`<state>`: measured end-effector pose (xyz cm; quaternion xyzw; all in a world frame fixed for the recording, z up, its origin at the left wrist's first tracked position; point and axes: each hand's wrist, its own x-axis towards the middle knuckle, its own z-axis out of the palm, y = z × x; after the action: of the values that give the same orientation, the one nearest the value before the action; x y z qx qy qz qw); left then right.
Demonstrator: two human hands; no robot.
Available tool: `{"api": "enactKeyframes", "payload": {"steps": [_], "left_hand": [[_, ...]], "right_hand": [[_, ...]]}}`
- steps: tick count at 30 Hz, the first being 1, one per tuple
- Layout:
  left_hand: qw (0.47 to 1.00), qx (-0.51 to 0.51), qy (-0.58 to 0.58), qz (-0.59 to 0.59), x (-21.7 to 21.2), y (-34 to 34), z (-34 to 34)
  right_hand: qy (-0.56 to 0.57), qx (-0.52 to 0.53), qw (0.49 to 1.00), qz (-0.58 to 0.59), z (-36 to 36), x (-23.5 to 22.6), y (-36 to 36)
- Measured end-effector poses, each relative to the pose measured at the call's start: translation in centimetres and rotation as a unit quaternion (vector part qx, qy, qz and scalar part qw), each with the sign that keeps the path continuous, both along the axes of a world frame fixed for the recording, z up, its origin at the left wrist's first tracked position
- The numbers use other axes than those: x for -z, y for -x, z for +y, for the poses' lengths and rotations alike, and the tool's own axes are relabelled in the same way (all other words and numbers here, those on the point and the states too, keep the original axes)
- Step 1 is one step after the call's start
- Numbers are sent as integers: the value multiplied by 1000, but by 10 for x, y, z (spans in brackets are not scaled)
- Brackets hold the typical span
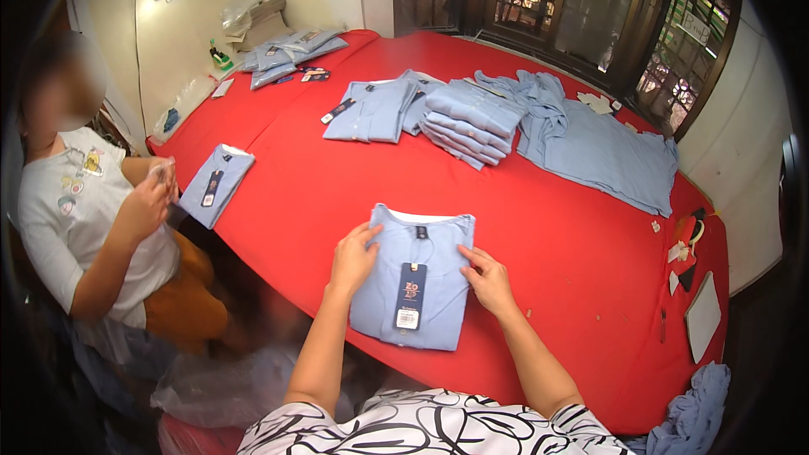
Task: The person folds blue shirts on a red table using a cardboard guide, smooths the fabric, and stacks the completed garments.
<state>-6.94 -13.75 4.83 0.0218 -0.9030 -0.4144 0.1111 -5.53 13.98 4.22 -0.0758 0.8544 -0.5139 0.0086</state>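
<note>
A folded light blue shirt lies in front of me with its collar away from me. A dark blue hang tag hangs on a loop from its neck and rests on the front. My left hand grips the shirt's left side near the top, its fingertips partly hidden at the edge. On the opposite side, my right hand pinches the right edge, with thumb and forefinger at the fabric. Whether the shirt rests fully on the table or is slightly lifted, I cannot tell.
A red-covered table carries a stack of folded shirts, tagged shirts, a loose shirt pile and bagged shirts. At left, a person stands by another tagged shirt. Scissors lie at the right edge.
</note>
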Motion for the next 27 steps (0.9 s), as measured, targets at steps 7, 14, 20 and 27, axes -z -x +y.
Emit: {"api": "enactKeyframes", "payload": {"steps": [7,14,20,27], "left_hand": [[995,-75,13,62,1,65,-102],[997,-72,-8,37,26,130,-132],[989,-76,5,129,-9,240,-161],[987,-57,78,125,-68,430,-164]], "right_hand": [[-30,-77,996,14,-102,-26,81],[-25,-68,997,-16,-135,4,136],[-50,-76,990,104,-161,-36,249],[-25,1,999,39,-184,-82,442]]}}
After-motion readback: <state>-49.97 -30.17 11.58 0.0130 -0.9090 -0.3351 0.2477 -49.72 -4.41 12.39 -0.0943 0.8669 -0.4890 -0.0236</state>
